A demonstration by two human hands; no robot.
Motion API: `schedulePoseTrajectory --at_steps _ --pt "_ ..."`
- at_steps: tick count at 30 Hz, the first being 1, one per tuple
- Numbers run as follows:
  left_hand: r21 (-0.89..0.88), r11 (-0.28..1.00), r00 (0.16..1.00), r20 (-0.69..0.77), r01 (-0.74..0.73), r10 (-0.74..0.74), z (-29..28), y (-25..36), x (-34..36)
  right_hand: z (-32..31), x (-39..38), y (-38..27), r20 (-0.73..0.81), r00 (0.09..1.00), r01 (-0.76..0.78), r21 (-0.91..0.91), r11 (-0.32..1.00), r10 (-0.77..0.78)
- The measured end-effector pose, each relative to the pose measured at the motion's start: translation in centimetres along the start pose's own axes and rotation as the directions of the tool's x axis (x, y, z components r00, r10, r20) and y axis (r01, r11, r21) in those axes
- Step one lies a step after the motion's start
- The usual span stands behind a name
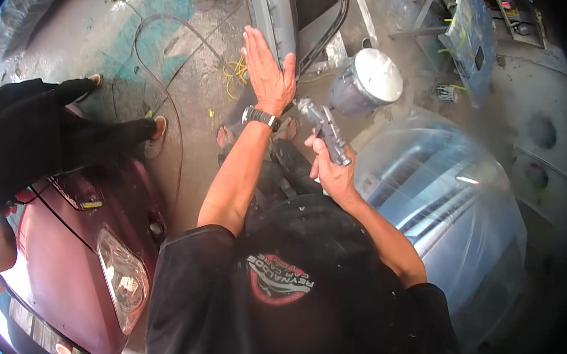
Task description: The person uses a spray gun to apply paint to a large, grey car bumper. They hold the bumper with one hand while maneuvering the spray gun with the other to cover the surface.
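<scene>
- Spray gun (pixel 329 131) sits in front of the person, right of the left wrist, its round pale-topped cup (pixel 364 82) beyond it
- Right hand (pixel 332 170) has its fingers curled round the spray gun; whether the trigger is pressed, or any spray is leaving, I cannot tell
- Left hand (pixel 267 75) is empty and flat, fingers straight and together, thumb apart, a watch (pixel 262 117) on its wrist
- Bumper (pixel 275 17), grey and black, lies just past the left fingertips; touching or only overlapping in view, I cannot tell
- Step in hand, as I judge it: spray work at the bumper, with the flat hand checking or gauging its surface
- Next move seems to call for the left hand clear of the bumper and the spray gun's nozzle squared to it, its cup kept steady
- Left of them, a hose (pixel 172 102) curves over the floor near a yellow cord (pixel 238 70)
- Farther out: a plastic-covered hood (pixel 429 197) right, a maroon car (pixel 69 218) and black-clad co-worker (pixel 13 135) left
</scene>
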State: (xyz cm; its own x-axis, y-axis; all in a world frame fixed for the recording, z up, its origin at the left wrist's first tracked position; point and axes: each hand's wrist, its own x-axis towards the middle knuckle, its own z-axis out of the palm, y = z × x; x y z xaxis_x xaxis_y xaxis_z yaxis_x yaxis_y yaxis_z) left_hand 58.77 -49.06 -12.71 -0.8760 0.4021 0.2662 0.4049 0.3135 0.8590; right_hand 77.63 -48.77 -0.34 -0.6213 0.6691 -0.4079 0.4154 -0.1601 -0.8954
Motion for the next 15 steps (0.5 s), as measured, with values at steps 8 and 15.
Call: schedulePoseTrajectory --at_steps 8,15 --pt "-0.078 0.830 0.833 0.011 0.553 -0.554 3.4 -2.7 -9.7 -1.0 0.4 1.3 0.035 0.998 -0.053 0.010 0.999 0.052" --pt "0.024 0.998 0.999 0.016 0.052 -0.052 0.6 -0.4 -3.9 -1.0 0.0 1.4 0.067 0.997 -0.047 -0.003 0.999 0.047"
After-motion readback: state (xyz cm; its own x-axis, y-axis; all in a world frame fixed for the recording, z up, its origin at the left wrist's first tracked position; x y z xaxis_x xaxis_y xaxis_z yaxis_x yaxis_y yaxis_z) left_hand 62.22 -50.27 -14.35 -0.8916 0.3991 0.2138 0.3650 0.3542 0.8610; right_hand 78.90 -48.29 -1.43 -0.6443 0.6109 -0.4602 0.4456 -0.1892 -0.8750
